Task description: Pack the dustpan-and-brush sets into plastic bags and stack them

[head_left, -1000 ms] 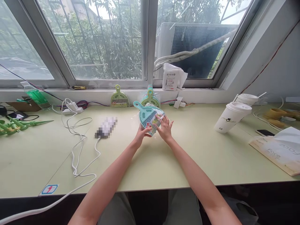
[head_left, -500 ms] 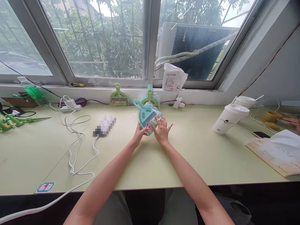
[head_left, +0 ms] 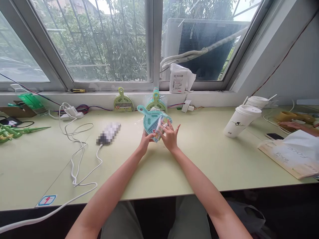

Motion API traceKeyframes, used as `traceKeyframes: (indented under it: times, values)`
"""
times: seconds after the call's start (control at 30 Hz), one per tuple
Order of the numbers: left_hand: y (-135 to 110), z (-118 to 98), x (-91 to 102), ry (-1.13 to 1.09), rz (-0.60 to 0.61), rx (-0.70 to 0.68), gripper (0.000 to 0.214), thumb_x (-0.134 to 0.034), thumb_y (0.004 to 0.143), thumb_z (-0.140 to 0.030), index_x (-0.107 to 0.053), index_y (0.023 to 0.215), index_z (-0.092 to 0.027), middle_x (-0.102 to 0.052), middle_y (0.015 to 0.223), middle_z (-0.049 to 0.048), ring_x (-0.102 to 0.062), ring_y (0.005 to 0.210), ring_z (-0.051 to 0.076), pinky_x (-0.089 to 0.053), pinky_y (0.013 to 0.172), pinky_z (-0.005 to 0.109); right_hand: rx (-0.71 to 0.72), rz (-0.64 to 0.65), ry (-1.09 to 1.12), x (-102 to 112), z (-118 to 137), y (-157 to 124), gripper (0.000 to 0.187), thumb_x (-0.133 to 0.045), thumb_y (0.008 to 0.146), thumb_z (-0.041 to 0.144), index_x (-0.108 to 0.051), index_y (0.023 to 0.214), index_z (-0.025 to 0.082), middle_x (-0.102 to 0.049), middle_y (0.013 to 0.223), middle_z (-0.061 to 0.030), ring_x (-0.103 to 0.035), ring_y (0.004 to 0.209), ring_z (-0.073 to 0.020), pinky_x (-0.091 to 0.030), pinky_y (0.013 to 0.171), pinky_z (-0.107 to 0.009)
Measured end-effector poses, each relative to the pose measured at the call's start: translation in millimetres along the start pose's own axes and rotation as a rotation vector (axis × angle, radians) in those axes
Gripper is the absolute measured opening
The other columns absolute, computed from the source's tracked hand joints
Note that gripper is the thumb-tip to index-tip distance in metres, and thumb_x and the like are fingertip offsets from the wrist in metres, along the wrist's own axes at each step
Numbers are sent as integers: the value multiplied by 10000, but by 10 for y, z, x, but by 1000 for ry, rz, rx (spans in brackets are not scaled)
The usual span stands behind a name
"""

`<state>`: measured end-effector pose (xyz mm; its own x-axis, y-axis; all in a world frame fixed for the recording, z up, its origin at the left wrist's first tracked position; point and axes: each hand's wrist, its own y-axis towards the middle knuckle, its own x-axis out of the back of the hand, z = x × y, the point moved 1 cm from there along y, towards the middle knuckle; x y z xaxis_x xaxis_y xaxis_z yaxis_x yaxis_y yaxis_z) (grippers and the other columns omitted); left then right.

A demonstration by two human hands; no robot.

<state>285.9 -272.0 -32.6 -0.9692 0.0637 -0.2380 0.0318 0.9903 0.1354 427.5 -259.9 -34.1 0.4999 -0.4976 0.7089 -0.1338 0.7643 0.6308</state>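
Pale green table [head_left: 154,176] across the whole width, knees [head_left: 122,222] below the near edge; at the near left, a sticker [head_left: 47,200] with a red mark; close by, a white cable [head_left: 25,225], looping toward a blurred gadget [head_left: 109,133]; farther in, over the middle of the table, a film-wrapped teal dustpan [head_left: 151,121], tilted, handle to the upper left; at its lower edge, the left hand [head_left: 145,142], gripping, thumb in front; on its front, the right hand [head_left: 169,136], unclenched, fingers spread over the coloured label [head_left: 155,133]; whether clear of the table or touching, impossible to tell.

Off to the right, a paper bag [head_left: 291,154]; just behind, a phone [head_left: 274,136]; nearer the middle, a front cup [head_left: 240,123] with a rear cup [head_left: 258,101] beyond; at the right edge, another person's hand [head_left: 295,125], near something brown [head_left: 286,116], too small to make out; far left, green pieces [head_left: 15,131], with a bottle [head_left: 31,101] behind.

Along the back ledge [head_left: 102,99], a power strip [head_left: 72,115], a green dustpan [head_left: 123,105] and, partly hidden by the teal one, a dustpan stack [head_left: 156,104]; on top, a screwdriver [head_left: 78,90] and a white packet [head_left: 178,81]; through the window [head_left: 152,43], trees [head_left: 117,49] and a boxy unit [head_left: 209,43].
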Motion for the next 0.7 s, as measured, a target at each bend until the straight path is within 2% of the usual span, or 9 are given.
traceKeyframes:
  times: [0.17,0.33,0.5,0.6,0.7]
  values:
    - [6,-1,15,18,7,11,572,-659,641,-263,-500,1189,-236,-647,1023,39,-609,863,190,-495,631,269,-26,83,-24,-48,-22,20,525,-201,982,413,-319,1465,242,-386,1497,-84,-162,1459,-256,104,1083,-670]
    - [-15,-17,-14,36,14,26,617,-704,616,-276,-481,1190,-237,-632,1078,49,-605,897,194,-494,629,257,-136,153,-29,-122,-6,11,581,-140,978,453,-140,1514,229,-250,1557,-103,-80,1472,-253,74,1074,-686]
    - [-20,-14,-37,47,6,8,674,-717,619,-298,-454,1237,-249,-627,1097,51,-601,925,200,-506,629,263,-256,183,7,-157,18,-5,615,-68,966,502,-84,1519,232,-172,1578,-115,-53,1474,-250,27,1071,-700]
    - [-16,10,-50,51,22,6,697,-713,623,-290,-434,1261,-254,-627,1099,53,-603,914,201,-510,627,265,-273,191,31,-148,39,-6,606,-54,965,502,-83,1518,253,-143,1586,-102,-47,1474,-252,-9,1072,-703]
    - [-1,34,-51,39,22,11,696,-703,623,-281,-427,1262,-258,-626,1112,50,-607,890,195,-514,627,269,-256,229,68,-129,49,12,583,-65,977,454,-99,1518,239,-142,1587,-94,-48,1476,-243,-79,1099,-659]
